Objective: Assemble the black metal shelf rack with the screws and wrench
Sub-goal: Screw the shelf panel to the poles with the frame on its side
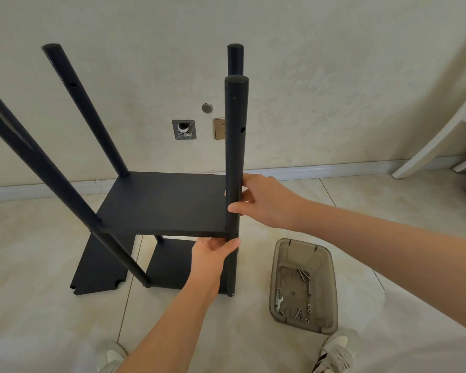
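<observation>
Rack post [236, 157]: right hand [267, 201] grips it, left hand [210, 254] pinches shelf edge [178, 232] (tray [331, 286] apart).

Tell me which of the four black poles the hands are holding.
The front right pole: the right hand grips it above the shelf, the left hand just below. The other three are untouched.

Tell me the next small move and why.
Probably the right hand should let go of the front pole and fetch a screw from the tray: the left hand grips that pole under the shelf corner, where its hole looks empty.
</observation>
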Demonstrator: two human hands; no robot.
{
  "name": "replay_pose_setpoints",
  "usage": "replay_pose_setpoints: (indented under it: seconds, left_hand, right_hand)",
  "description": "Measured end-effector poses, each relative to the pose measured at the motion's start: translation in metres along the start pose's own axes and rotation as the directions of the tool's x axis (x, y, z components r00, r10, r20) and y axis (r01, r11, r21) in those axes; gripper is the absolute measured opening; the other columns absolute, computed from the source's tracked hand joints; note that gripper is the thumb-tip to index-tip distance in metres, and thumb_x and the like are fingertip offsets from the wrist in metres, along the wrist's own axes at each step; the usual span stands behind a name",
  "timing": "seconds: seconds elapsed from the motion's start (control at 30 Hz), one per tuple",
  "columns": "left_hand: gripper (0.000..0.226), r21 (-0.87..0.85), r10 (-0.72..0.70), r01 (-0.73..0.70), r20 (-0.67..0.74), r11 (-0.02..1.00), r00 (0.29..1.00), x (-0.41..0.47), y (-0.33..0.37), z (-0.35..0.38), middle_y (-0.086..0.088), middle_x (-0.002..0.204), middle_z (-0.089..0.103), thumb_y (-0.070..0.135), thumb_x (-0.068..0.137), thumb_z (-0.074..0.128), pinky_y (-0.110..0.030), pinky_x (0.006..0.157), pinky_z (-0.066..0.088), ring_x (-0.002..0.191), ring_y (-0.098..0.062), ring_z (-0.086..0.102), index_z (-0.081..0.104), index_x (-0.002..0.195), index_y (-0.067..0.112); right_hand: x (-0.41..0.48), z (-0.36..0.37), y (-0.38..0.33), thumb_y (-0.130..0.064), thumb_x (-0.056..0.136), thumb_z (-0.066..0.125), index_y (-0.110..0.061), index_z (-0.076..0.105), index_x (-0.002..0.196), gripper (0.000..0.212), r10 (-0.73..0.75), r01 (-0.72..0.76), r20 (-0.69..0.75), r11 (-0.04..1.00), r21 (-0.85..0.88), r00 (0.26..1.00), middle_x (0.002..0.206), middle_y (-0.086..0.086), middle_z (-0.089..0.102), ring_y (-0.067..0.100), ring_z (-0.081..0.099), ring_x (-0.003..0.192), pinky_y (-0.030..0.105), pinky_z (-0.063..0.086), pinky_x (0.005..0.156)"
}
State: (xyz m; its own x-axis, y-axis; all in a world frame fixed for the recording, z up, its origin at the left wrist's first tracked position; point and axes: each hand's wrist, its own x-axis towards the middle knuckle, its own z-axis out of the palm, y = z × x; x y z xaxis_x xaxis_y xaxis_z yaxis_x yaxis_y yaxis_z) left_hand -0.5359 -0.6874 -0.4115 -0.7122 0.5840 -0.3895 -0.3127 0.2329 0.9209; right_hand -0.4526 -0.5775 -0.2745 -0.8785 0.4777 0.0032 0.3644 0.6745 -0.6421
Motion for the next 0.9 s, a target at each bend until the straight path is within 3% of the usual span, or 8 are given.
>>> replay_pose_setpoints:
  seconds: [0.27, 0.43, 0.53, 0.6, 0.67, 0.77, 0.83, 0.9]
  left_hand:
    - [0.021, -0.015, 0.022, -0.021, 0.012, 1.000, 1.000, 0.001, -0.004, -0.005, 0.010, 0.088, 0.078, 0.019, 0.078, 0.083, -0.023, 0.076, 0.048, 0.089, -0.010, 0.072, 0.072, 0.095, 0.020]
    - [0.024, -0.061, 0.023, -0.021, 0.040, 0.998, 0.999, 0.001, -0.004, -0.006, 0.007, 0.092, 0.078, 0.016, 0.077, 0.083, -0.024, 0.081, 0.049, 0.090, -0.010, 0.073, 0.072, 0.098, 0.019]
    - [0.019, -0.061, 0.035, -0.032, 0.059, 0.998, 0.998, 0.001, -0.004, -0.007, 0.006, 0.091, 0.078, 0.015, 0.078, 0.082, -0.025, 0.081, 0.050, 0.087, -0.010, 0.074, 0.074, 0.095, 0.020]
    - [0.017, -0.062, 0.045, -0.040, 0.074, 0.997, 0.996, -0.001, -0.004, -0.008, 0.005, 0.090, 0.078, 0.014, 0.079, 0.081, -0.022, 0.078, 0.049, 0.085, -0.007, 0.074, 0.075, 0.095, 0.019]
    - [0.016, -0.061, 0.046, -0.042, 0.075, 0.997, 0.996, -0.002, -0.004, -0.008, 0.004, 0.090, 0.078, 0.014, 0.080, 0.082, -0.020, 0.075, 0.048, 0.085, -0.008, 0.074, 0.076, 0.094, 0.017]
    - [0.013, -0.075, 0.055, -0.049, 0.085, 0.996, 0.995, -0.003, -0.003, -0.009, 0.000, 0.091, 0.078, 0.011, 0.080, 0.081, -0.023, 0.078, 0.049, 0.086, -0.011, 0.074, 0.077, 0.089, 0.017]
    - [0.012, -0.080, 0.058, -0.051, 0.085, 0.995, 0.995, -0.004, -0.002, -0.009, 0.000, 0.091, 0.078, 0.009, 0.079, 0.081, -0.024, 0.079, 0.049, 0.086, -0.010, 0.074, 0.078, 0.088, 0.018]
    - [0.013, -0.079, 0.056, -0.049, 0.084, 0.996, 0.995, -0.004, -0.002, -0.009, 0.000, 0.091, 0.078, 0.009, 0.079, 0.081, -0.024, 0.080, 0.048, 0.087, -0.010, 0.074, 0.078, 0.087, 0.018]
  right_hand:
    - [-0.010, 0.006, 0.039, -0.023, 0.092, 0.067, -0.016, 0.057, 0.122, 0.032, 0.170, -0.160, 0.212, 0.985, -0.063, 0.962, 0.111, 0.002, 0.067, 0.015, 0.064, 0.097, 0.020, 0.048, 0.079]
    - [-0.013, 0.023, 0.080, -0.029, 0.096, 0.061, -0.007, 0.060, 0.127, 0.038, 0.428, -0.281, 0.393, 0.882, -0.378, 0.814, 0.127, 0.008, 0.061, 0.025, 0.058, 0.116, 0.027, 0.041, 0.093]
    - [-0.015, 0.047, 0.110, -0.030, 0.098, 0.056, 0.000, 0.069, 0.115, 0.036, 0.564, -0.340, 0.428, 0.801, -0.493, 0.706, 0.112, 0.012, 0.070, 0.028, 0.065, 0.108, 0.034, 0.049, 0.097]
    - [-0.022, 0.068, 0.128, -0.026, 0.101, 0.050, 0.005, 0.064, 0.120, 0.039, 0.638, -0.467, 0.444, 0.767, -0.441, 0.629, 0.111, 0.009, 0.070, 0.029, 0.064, 0.108, 0.033, 0.049, 0.092]
    - [-0.035, 0.090, 0.140, -0.028, 0.104, 0.043, 0.006, 0.057, 0.124, 0.042, 0.670, -0.558, 0.424, 0.743, -0.371, 0.610, 0.125, 0.013, 0.063, 0.033, 0.058, 0.118, 0.033, 0.045, 0.085]
    - [-0.054, 0.124, 0.155, -0.037, 0.107, 0.033, 0.001, 0.057, 0.108, 0.045, 0.695, -0.641, 0.413, 0.712, -0.286, 0.588, 0.098, 0.011, 0.059, 0.027, 0.056, 0.100, 0.027, 0.041, 0.068]
    - [-0.061, 0.146, 0.166, -0.041, 0.106, 0.032, 0.001, 0.043, 0.134, 0.051, 0.733, -0.741, 0.416, 0.647, -0.182, 0.538, 0.120, 0.017, 0.057, 0.029, 0.054, 0.112, 0.029, 0.043, 0.079]
    - [-0.063, 0.162, 0.168, -0.043, 0.105, 0.036, 0.006, 0.013, 0.151, 0.071, 0.754, -0.790, 0.424, 0.599, -0.129, 0.502, 0.153, 0.021, 0.034, 0.035, 0.040, 0.136, 0.035, 0.039, 0.103]
